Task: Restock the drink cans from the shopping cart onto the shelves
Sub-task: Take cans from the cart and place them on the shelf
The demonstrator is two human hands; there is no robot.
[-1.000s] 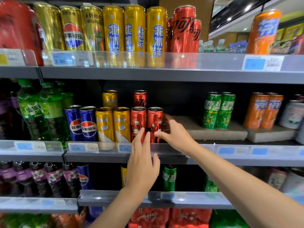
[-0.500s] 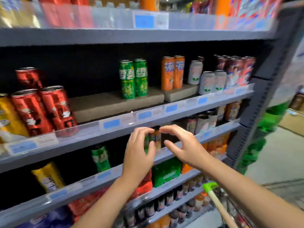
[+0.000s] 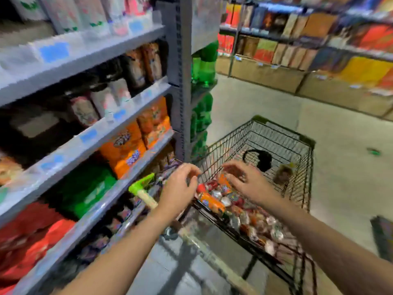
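Observation:
A black wire shopping cart [image 3: 282, 143] stands to the right of the grey shelves [image 3: 89, 143]. Several drink cans [image 3: 229, 199], red, orange and silver-topped, lie piled at its near end. My left hand [image 3: 180, 188] hovers above the cart's near left corner with loosely curled fingers and holds nothing. Just above the cans, my right hand [image 3: 244, 179] spreads its fingers, also holding nothing. The picture is blurred by motion.
The cart's handle [image 3: 142, 190] has a green end cap and points toward the shelves. Orange [image 3: 131, 145], green and red multipacks fill the lower shelves. Green bottles [image 3: 202, 116] stand at the shelf end. Another shelving row [image 3: 308, 50] runs along the far side of the aisle floor.
The view has swung right and down, from the red cans on the shelf to the cart. Both hands have left the shelf and now hover over the cans in the cart.

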